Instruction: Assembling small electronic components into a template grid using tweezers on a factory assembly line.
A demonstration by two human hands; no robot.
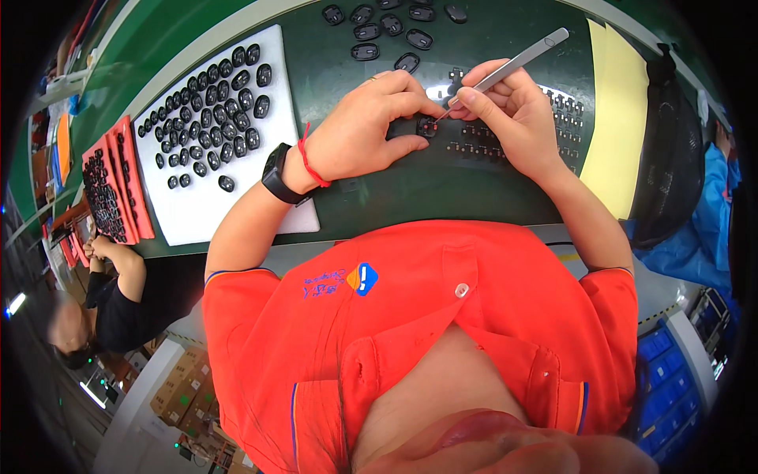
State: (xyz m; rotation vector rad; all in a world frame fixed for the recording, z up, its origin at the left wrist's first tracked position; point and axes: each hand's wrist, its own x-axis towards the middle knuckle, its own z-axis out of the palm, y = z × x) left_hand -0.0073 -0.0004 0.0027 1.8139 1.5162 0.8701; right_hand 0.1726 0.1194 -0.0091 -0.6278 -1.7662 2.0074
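My left hand (365, 122) pinches a small dark part (427, 127) between thumb and fingers, low over the green tabletop. In my right hand (512, 112) is a slim grey pen-shaped tool (523, 60), gripped by thumb and fingers and slanting up to the right. Its thin tip points down at the dark part; whether it touches cannot be made out. Just beyond my right fingers lies a small dark piece (455, 77). Rows of small circuit pieces (568, 118) spread on the table under and beside my right hand.
Several black oval shells (391, 25) lie at the far side of the green table (355, 207). To the left, a white foam sheet (260, 178) bears many black oval pieces, with red trays (136, 182) beyond it. Yellow sheets (620, 118) and a black bag (671, 158) are right. Another person (118, 292) sits left.
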